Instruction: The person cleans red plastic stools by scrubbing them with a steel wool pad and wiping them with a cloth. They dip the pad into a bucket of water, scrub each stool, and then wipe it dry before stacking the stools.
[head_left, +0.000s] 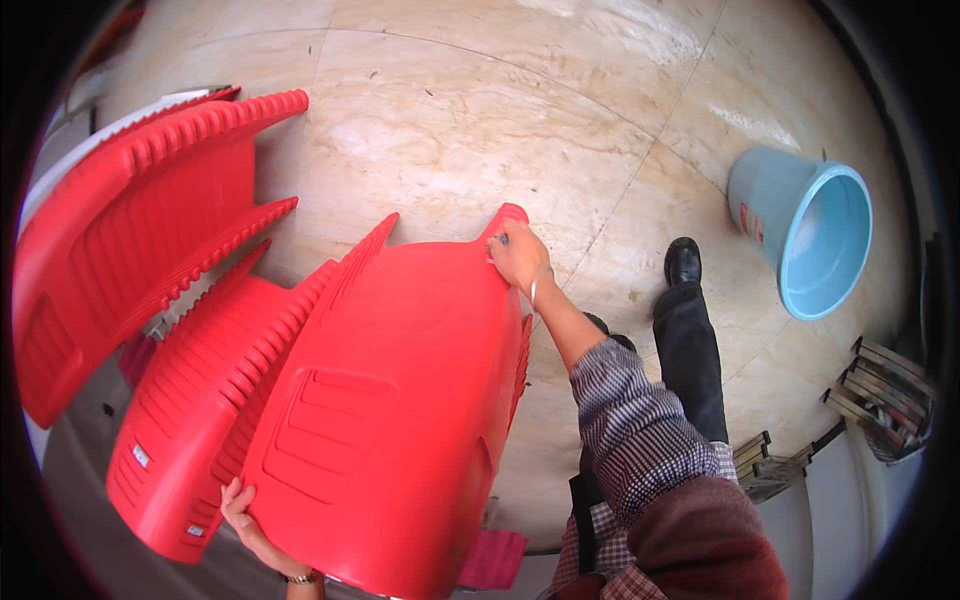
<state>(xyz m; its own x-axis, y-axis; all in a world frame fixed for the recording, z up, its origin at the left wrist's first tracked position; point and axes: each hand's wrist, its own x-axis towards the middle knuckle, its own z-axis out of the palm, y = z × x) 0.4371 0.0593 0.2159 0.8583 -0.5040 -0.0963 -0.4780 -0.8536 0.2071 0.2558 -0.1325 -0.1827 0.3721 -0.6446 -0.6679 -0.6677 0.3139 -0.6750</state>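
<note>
A large red plastic chair (360, 435) with a slotted panel and ribbed edges fills the lower middle. My right hand (519, 255), a bracelet at its wrist, has its fingers curled against the narrow leg (511, 213) at the chair's upper end. Something small and greyish shows at those fingers, too blurred to name. At the bottom left, my left hand (255, 525), with a banded watch or bracelet on the wrist, grips the chair's lower edge; its thumb side is partly hidden. Close by on the left stands another red plastic chair (172, 420) bearing small stickers.
Further left are more nested red chairs (165, 202). A light blue plastic bucket (772, 195) stands at the right on the marble-look tiled floor (480, 127). Slatted wooden pieces (885, 397) lie near the right rim. A dark shoe (682, 262) and a pink object (495, 559) also show.
</note>
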